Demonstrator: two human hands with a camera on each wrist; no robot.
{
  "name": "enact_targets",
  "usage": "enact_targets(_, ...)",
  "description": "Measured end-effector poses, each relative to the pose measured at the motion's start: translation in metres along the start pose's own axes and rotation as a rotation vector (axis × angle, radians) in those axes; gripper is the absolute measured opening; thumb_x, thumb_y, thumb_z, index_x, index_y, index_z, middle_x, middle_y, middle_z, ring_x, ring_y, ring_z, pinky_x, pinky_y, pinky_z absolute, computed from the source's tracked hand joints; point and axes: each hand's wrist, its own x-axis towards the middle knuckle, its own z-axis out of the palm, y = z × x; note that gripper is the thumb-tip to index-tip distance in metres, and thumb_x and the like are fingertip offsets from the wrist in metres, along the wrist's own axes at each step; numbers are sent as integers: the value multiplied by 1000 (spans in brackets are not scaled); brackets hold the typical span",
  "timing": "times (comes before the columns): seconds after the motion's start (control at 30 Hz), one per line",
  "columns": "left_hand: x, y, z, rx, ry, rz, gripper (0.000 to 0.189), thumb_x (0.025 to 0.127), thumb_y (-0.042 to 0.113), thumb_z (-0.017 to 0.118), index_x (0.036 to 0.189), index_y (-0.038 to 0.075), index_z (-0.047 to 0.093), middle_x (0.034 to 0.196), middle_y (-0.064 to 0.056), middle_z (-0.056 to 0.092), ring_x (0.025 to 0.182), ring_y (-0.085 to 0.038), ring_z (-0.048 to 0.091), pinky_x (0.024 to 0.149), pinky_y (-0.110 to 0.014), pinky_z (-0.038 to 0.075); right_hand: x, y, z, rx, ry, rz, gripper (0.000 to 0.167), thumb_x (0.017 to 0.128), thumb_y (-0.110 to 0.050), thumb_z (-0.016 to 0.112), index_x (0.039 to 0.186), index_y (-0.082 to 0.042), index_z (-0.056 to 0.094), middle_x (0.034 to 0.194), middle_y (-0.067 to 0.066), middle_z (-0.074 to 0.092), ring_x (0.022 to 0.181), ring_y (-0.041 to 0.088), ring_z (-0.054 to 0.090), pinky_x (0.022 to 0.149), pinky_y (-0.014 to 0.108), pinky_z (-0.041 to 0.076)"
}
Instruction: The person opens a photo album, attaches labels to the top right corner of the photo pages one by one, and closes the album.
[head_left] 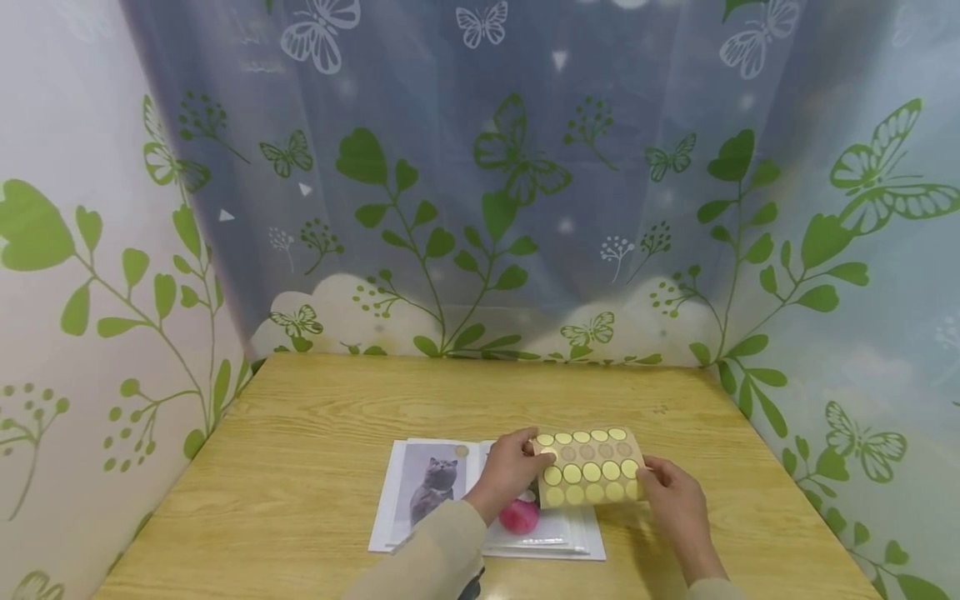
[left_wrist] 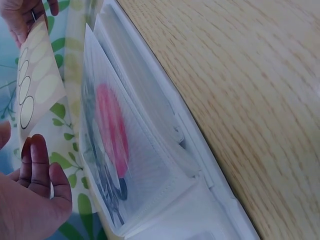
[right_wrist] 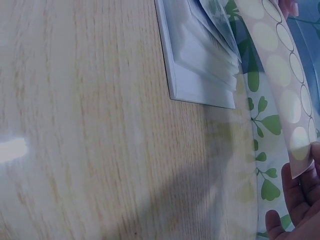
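Observation:
A tan sheet of round yellow stickers (head_left: 592,472) is held up above an open photo album (head_left: 381,533). My left hand (head_left: 510,467) pinches the sheet's left edge, its thumb over the first circle of the second row. My right hand (head_left: 678,504) grips the lower right edge between thumb and fingers. Several circles in that second row look bare. In the left wrist view, the fingers of the left hand (left_wrist: 35,190) lie by the sheet's near end. The right wrist view shows the right hand (right_wrist: 302,200) at the sheet's corner.
On the album's left page is a grey cat photo (head_left: 435,487) with a round sticker (head_left: 461,451) near its top corner. A pink round shape (head_left: 520,517) shows on the right page, partly covered. The wooden table (head_left: 300,467) meets patterned curtains (head_left: 480,208) at the back and sides.

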Motion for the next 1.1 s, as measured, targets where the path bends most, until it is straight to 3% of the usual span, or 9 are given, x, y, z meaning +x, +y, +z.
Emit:
enact_targets(0.17,-2,0,-1,50,-8,-2,50,86,17,76,129,-5,62,81,2,53,76,-10,49,71,-25,49,0,-1,0,2,2,-14,44,101,-23,54,136,4,55,121,22,63,105,30,59,77,31,47)
enact_targets(0.47,-5,-3,-4,43,-27,0,36,86,19,77,118,3,70,83,2,58,75,-10,51,66,-26,48,-1,-4,1,-18,-10,-24,42,102,-23,52,136,3,55,118,18,63,103,29,58,75,30,47)
enact_targets(0.67,-5,-4,-6,42,-27,-6,30,87,19,75,112,5,72,93,1,64,87,-12,57,76,-29,52,-1,-9,2,-23,1,-36,41,102,-22,54,134,3,56,117,19,64,104,30,58,75,31,47)
enact_targets(1.03,-6,-2,-6,8,-78,-65,28,92,30,69,105,6,76,102,-2,71,95,-16,62,88,-38,52,2,-15,1,-74,-3,-63,43,103,-24,52,137,1,54,123,23,62,103,30,60,78,36,49)
enact_targets(1.1,-7,-2,-6,-15,-88,-63,27,92,29,69,104,6,76,99,-2,71,91,-15,62,85,-37,53,3,-16,0,-85,-9,-70,43,103,-24,52,138,1,54,122,23,62,103,30,59,78,38,49)
